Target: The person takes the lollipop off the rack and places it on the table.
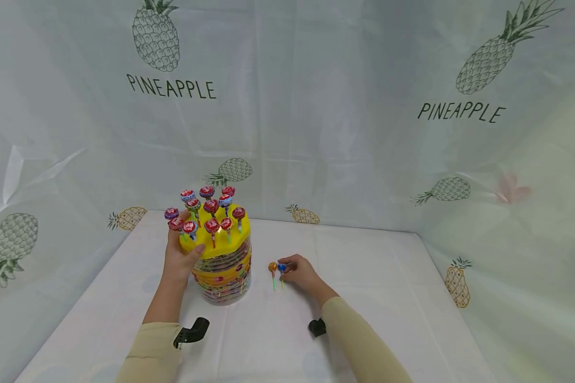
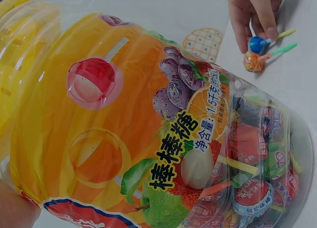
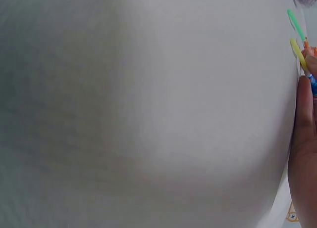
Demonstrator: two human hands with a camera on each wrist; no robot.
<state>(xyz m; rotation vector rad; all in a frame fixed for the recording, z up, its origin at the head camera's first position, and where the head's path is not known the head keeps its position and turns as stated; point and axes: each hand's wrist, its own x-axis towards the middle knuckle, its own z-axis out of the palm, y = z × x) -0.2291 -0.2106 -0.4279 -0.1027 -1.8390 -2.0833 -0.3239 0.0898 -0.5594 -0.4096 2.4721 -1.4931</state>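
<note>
A clear jar [image 2: 143, 139] of lollipops with a yellow lid [image 1: 220, 246] stands on the table at centre left. Several wrapped lollipops [image 1: 211, 206] stick up out of the lid. My left hand [image 1: 178, 260] grips the lid from the left, thumb at the front, the other fingers partly hidden behind. To the right of the jar, my right hand [image 1: 301, 272] pinches a blue lollipop [image 1: 281, 267] with a yellow stick at its head. An orange lollipop [image 1: 272, 266] with a green stick lies just left of it. More lollipops [image 2: 252, 193] show through the jar's wall.
The table [image 1: 374, 298] has a white cover. A pale curtain [image 1: 306, 106] printed with pineapples hangs behind it and along the sides. Black wrist straps [image 1: 191, 332] stick out beside both sleeves.
</note>
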